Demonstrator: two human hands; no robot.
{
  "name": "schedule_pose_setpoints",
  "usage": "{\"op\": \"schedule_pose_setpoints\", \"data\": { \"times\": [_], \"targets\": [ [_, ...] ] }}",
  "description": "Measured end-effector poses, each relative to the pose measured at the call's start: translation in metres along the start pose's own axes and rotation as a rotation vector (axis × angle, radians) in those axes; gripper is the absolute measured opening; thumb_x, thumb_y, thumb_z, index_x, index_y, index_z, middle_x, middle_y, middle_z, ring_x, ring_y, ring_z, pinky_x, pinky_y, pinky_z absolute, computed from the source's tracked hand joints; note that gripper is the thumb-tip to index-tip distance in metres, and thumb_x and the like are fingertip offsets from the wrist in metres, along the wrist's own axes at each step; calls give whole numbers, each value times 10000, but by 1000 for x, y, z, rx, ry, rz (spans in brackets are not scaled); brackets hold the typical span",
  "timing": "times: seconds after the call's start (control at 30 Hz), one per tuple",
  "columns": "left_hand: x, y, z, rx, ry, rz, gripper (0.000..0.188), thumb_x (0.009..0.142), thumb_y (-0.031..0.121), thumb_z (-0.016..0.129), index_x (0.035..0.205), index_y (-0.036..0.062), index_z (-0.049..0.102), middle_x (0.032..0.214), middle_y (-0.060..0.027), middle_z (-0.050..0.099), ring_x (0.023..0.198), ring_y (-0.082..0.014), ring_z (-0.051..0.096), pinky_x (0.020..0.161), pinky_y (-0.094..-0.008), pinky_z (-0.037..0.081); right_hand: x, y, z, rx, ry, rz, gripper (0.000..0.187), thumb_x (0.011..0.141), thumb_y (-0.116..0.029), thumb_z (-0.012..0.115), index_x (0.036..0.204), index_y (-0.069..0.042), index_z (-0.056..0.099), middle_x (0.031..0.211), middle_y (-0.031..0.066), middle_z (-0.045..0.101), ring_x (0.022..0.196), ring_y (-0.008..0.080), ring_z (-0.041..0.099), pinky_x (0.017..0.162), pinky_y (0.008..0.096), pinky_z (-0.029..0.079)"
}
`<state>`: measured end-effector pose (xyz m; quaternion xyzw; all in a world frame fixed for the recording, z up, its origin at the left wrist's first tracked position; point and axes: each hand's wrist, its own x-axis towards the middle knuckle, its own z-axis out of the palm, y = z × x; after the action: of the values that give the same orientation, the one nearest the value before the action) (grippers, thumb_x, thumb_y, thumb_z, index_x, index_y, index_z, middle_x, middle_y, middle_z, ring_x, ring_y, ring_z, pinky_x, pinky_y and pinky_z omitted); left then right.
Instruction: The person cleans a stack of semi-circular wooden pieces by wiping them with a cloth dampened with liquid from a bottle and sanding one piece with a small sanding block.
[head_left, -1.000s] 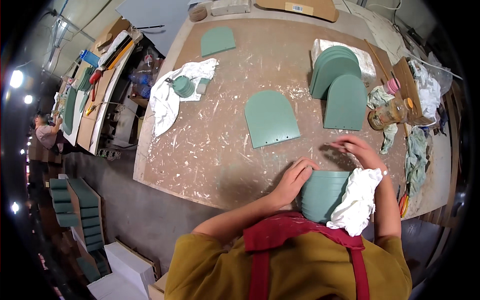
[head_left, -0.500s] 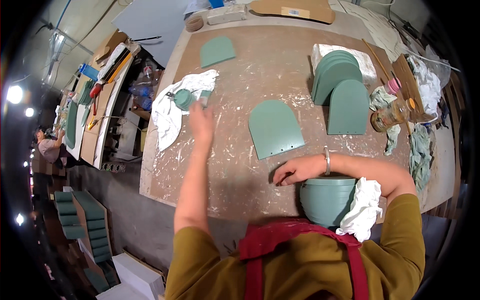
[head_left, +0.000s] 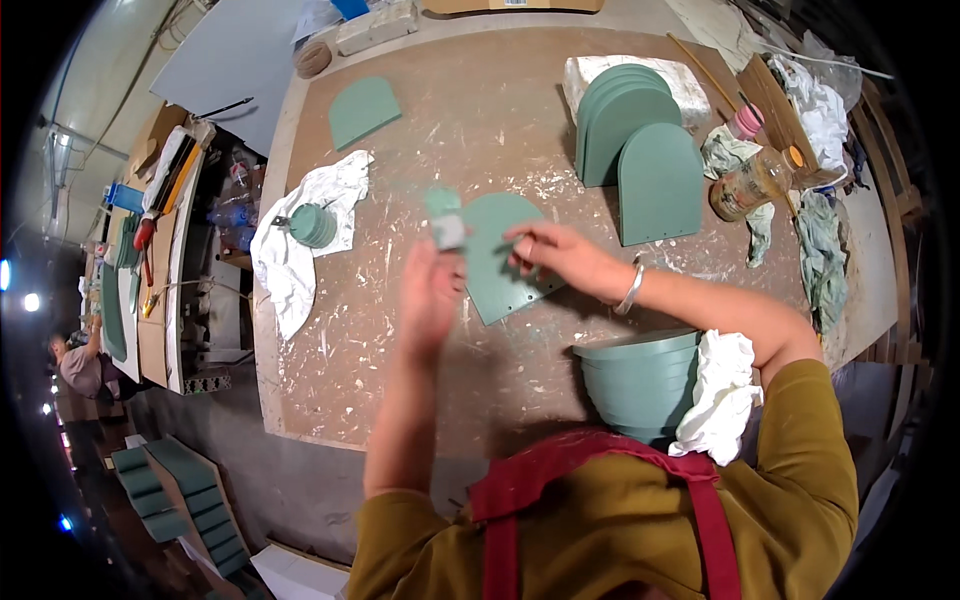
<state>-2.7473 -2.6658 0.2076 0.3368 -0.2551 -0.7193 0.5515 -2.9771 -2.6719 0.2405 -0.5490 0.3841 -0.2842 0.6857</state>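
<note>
My left hand (head_left: 432,300), blurred by motion, grips a small flat piece (head_left: 446,225), green at one end and pale grey at the other; its kind is unclear. Close to its right, my right hand (head_left: 565,260) hangs over an arched green panel (head_left: 500,235), fingers loosely bent and apart, nothing visible in them. Small holes run along this panel's straight edge. A green ribbed pot (head_left: 640,380) rests against my body at the table's near edge, with a crumpled white cloth (head_left: 718,395) beside it. On the left, a small round green container (head_left: 313,226) sits on a white cloth (head_left: 290,280).
Several arched green panels (head_left: 660,185) lean on a white block (head_left: 690,90) at the right. Another panel (head_left: 365,110) lies far left. A jar (head_left: 745,185) and stained rags (head_left: 822,255) line the right side. A co-worker (head_left: 85,370) is at another bench.
My left hand has come away from the white cloth toward the middle with the small piece. My right hand has risen from beside the pot to above the panel. The view has shifted.
</note>
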Motion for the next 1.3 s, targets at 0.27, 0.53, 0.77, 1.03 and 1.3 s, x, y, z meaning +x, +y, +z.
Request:
{"op": "schedule_pose_setpoints", "data": {
  "times": [0.27,0.53,0.77,1.03,1.3],
  "targets": [
    [-35,-29,38,-276,-226,-159,372,1028,248,339,1346,57,360,1146,-65,549,749,-113,497,626,-246,428,-5,-15,3,332,-123,123,382,966,-349,505,1238,-86,557,1166,-10,565,1086,112,491,912,286,409],
    [-46,-2,58,82,-129,-392,401,1006,229,428,1361,54,362,1109,-122,611,814,-145,607,722,-258,513,-2,-16,-3,553,-171,176,338,943,-230,570,1199,-9,555,1128,52,597,1015,141,600,878,288,519],
    [7,12,-37,1290,271,283,458,921,322,570,1247,4,529,1141,-139,582,990,-250,580,843,-352,467,11,-17,-24,380,264,148,333,917,-205,608,1194,-35,536,1061,41,597,936,102,584,772,220,504],
    [27,-17,-9,1817,216,275,717,755,458,713,1287,23,507,1419,-154,352,1291,-334,320,1011,-520,264,18,24,-47,260,463,241,302,930,-258,583,1190,-123,509,1065,-33,554,925,99,487,883,325,376],
    [20,-46,-20,765,220,239,523,872,134,633,1319,-11,405,1237,-183,542,1122,-266,530,934,-377,430,15,23,-44,463,356,205,301,937,-224,565,1201,-104,483,1194,5,570,1078,127,504,971,359,371]
  ]
}}
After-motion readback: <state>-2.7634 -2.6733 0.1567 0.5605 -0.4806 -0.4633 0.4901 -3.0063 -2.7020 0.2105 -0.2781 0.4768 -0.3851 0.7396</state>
